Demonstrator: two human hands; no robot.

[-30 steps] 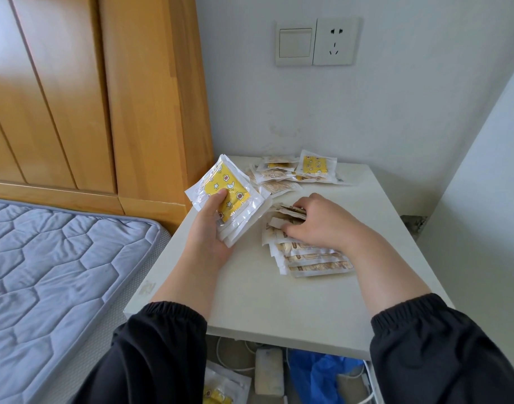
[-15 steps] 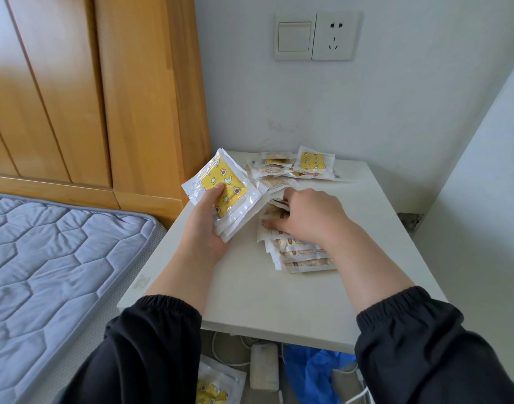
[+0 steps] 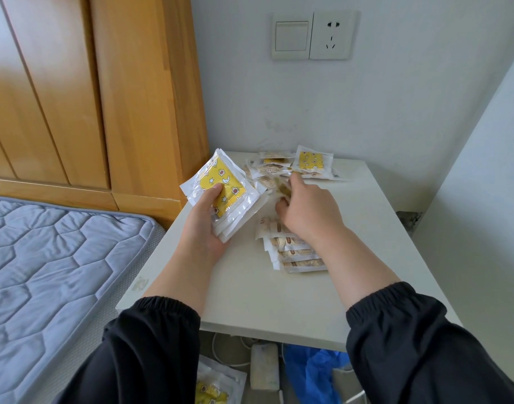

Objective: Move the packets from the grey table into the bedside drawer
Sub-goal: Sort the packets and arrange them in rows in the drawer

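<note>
Left hand [image 3: 204, 228]: raised above the left side of the tabletop [image 3: 279, 301], palm up, thumb pressed on top of a stack [image 3: 229, 196] of packets, fingers curled beneath it. Top of the stack yellow, printed with stars and a moon. Clear-edged packets fanned out underneath.

Right hand [image 3: 308, 214]: over mid-tabletop, just right of the stack, fingers curled round a loose packet [image 3: 282, 186]. Packet brownish and motion-blurred, finer detail of the grip not legible.

Row [image 3: 296, 255]: pale packets with tan print, overlapped like shingles, flat on the tabletop beneath the right wrist.

Heap [image 3: 274, 166]: further packets at the back of the tabletop, near the wall, lying across one another. One yellow packet [image 3: 311, 161] on top at the right end.

Tabletop: pale grey, set in the corner between a wood panel [image 3: 118, 97] and the wall.

Bed [image 3: 46, 258]: blue-grey quilted mattress, left of the tabletop.

Wall: switch [image 3: 290, 36] and socket [image 3: 331, 35] side by side, above the heap.

Below the tabletop: clear bag [image 3: 220, 386] with yellow contents, white block [image 3: 264, 365] with cables, blue plastic [image 3: 311, 374].

Sleeves [image 3: 151, 345]: black, elastic cuffs, forearms bare.
</note>
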